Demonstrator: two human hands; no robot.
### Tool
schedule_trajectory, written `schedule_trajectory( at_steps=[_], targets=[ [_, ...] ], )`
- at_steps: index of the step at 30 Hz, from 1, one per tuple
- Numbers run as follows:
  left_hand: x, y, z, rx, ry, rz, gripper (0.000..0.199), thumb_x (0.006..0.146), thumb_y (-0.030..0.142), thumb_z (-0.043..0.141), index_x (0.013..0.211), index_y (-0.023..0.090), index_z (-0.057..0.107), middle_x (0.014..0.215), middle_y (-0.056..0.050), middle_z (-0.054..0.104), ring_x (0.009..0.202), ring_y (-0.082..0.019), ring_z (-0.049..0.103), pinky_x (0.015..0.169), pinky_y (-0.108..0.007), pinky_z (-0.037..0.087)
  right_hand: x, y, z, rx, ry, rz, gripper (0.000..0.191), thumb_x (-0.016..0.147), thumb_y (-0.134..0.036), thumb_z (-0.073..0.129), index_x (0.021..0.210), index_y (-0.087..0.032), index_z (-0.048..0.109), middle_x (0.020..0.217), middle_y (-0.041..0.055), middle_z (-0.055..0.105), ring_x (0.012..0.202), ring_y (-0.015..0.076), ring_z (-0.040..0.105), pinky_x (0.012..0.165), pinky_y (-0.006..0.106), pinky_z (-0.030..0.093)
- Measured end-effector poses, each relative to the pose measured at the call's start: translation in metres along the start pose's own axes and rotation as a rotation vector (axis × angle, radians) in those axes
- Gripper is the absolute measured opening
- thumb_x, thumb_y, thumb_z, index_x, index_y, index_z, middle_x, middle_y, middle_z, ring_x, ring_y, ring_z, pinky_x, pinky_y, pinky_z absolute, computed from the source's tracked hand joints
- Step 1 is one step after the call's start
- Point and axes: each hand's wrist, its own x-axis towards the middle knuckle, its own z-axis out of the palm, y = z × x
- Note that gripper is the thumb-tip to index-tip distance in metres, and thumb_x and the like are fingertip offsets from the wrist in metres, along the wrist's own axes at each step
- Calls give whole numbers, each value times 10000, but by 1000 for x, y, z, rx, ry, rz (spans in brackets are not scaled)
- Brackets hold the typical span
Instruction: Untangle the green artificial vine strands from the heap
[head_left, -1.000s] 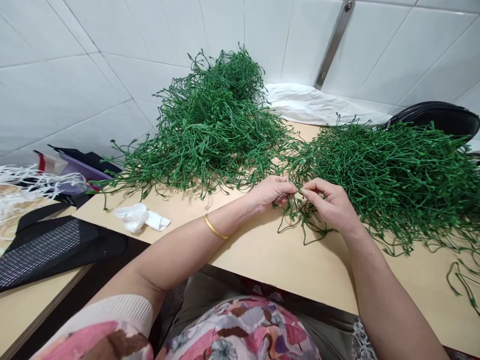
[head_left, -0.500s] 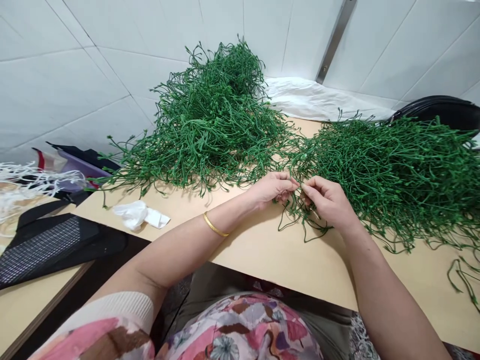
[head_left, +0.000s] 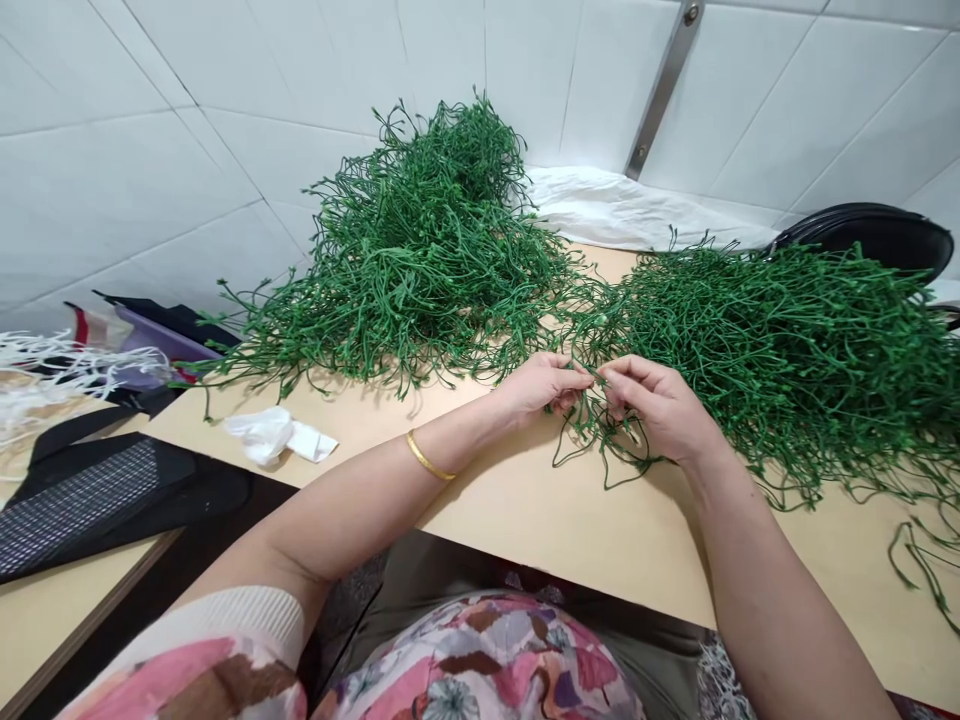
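Note:
My left hand (head_left: 544,385) and my right hand (head_left: 656,405) meet at the near edge of a heap of thin green artificial plant stems (head_left: 780,365). Fingertips of both hands pinch a strand from it, and loose loops (head_left: 600,465) hang below them onto the tabletop. A second green heap of the same stems (head_left: 424,245) stands to the left, its tips nearly touching the first. A gold bangle (head_left: 429,458) circles my left wrist.
The light wooden table (head_left: 540,520) runs against a white tile wall (head_left: 225,170) with a metal strip (head_left: 664,90). White crumpled tissue (head_left: 266,436) lies on the table. White fabric (head_left: 630,212), a black bag (head_left: 870,235) and black mesh material (head_left: 97,500) lie nearby.
My hands stay at the same strands, with only small finger shifts. The whole view has moved slightly with my head.

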Motion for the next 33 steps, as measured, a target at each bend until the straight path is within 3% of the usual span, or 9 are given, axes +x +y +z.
schedule_trajectory(
  at_steps=[5, 10, 15, 18, 21, 25, 27, 33],
  targets=[
    [-1, 5, -4, 46, -38, 26, 149, 669, 158, 595, 538, 123, 535, 425, 19, 445, 373, -48, 392, 401, -198, 262, 0, -2, 0, 18, 38, 8, 199, 699, -343, 646, 760, -163, 589, 549, -47, 477, 485, 70, 410, 463, 217, 334],
    [-2, 14, -9, 78, -21, 104, 47, 644, 148, 624, 640, 108, 598, 555, 8, 535, 420, -27, 389, 417, -189, 263, 0, -6, -2, 103, 52, 56, 195, 683, -333, 655, 729, -160, 578, 474, -65, 399, 445, 58, 334, 432, 211, 242],
    [-1, 11, -9, 68, -82, 162, 192, 652, 254, 680, 621, 117, 550, 565, 17, 528, 428, -18, 388, 431, -186, 261, -2, -6, -2, 105, 10, 95, 187, 681, -325, 652, 700, -157, 570, 464, -76, 343, 428, 43, 263, 423, 213, 166],
    [0, 6, -8, 13, -92, 134, 215, 671, 225, 666, 583, 124, 498, 532, 17, 509, 422, -26, 409, 423, -180, 262, -1, -5, 0, 67, -6, 81, 180, 696, -330, 632, 710, -160, 572, 474, -73, 349, 432, 48, 268, 421, 210, 181],
    [3, 5, -8, -103, -89, 62, 174, 693, 160, 627, 605, 131, 480, 554, -1, 537, 422, -35, 435, 412, -173, 271, 0, -4, 1, -49, 111, -40, 164, 748, -330, 584, 759, -167, 587, 548, -41, 454, 503, 77, 392, 480, 220, 312],
    [6, 6, -11, -271, -62, 0, 135, 723, 135, 583, 644, 137, 474, 565, -3, 542, 426, -44, 447, 407, -163, 300, -5, -7, 5, -349, 505, -363, 147, 814, -285, 516, 865, -177, 602, 786, 21, 577, 714, 127, 521, 658, 271, 411],
    [6, 7, -12, -349, -57, -25, 129, 740, 139, 565, 652, 138, 471, 566, 3, 534, 431, -46, 445, 413, -160, 318, -9, -9, 8, -493, 601, -498, 129, 826, -244, 496, 877, -179, 595, 806, 32, 583, 746, 140, 537, 682, 283, 417],
    [6, 10, -13, -530, -62, -67, 109, 782, 124, 497, 673, 121, 509, 577, -11, 532, 455, -56, 459, 434, -167, 362, -14, -6, 18, -903, 477, -781, 101, 797, -155, 513, 855, -181, 591, 805, 51, 602, 783, 170, 531, 721, 320, 402]
  ],
)
